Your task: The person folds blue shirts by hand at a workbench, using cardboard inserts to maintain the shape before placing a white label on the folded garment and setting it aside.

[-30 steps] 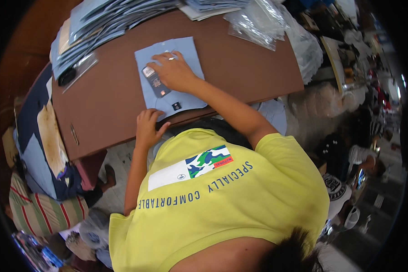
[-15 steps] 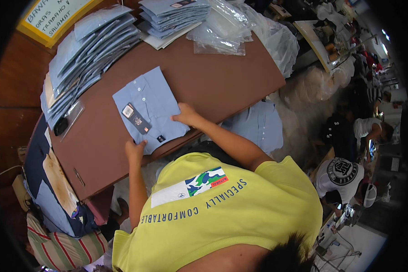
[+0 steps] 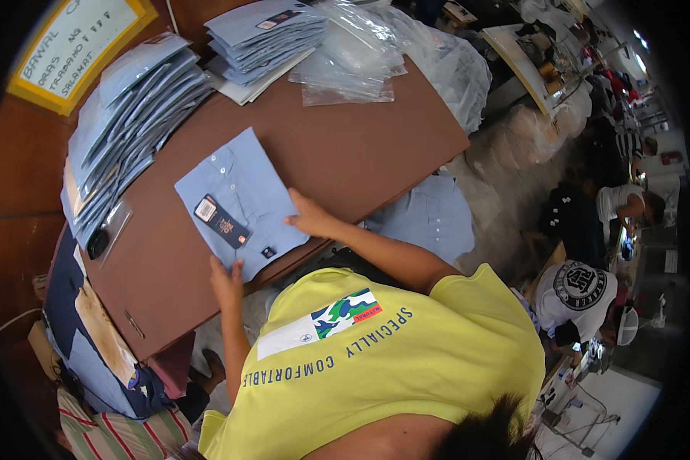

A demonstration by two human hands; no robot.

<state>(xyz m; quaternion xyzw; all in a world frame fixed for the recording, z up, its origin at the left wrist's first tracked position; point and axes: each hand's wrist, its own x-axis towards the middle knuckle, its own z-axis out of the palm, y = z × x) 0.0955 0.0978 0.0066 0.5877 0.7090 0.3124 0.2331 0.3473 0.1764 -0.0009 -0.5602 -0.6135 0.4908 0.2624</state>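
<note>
Shirt (image 3: 262, 205) left of centre, on the table (image 3: 353, 149)! Left hand (image 3: 226, 282) pinches its lower-left edge, right hand (image 3: 312, 216) grips its right edge; dark tag (image 3: 230, 225) on top, stack (image 3: 134, 115) upper left, bags (image 3: 353, 69) top centre.

Yellow-edged sign (image 3: 75, 52), striped fabric (image 3: 126, 431), co-worker (image 3: 579, 295)

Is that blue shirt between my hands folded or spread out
Folded: the blue shirt lies as a compact rectangle with no sleeves reaching out.

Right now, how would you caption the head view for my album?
Left hand and right hand hold a folded blue shirt at a brown table.
</note>
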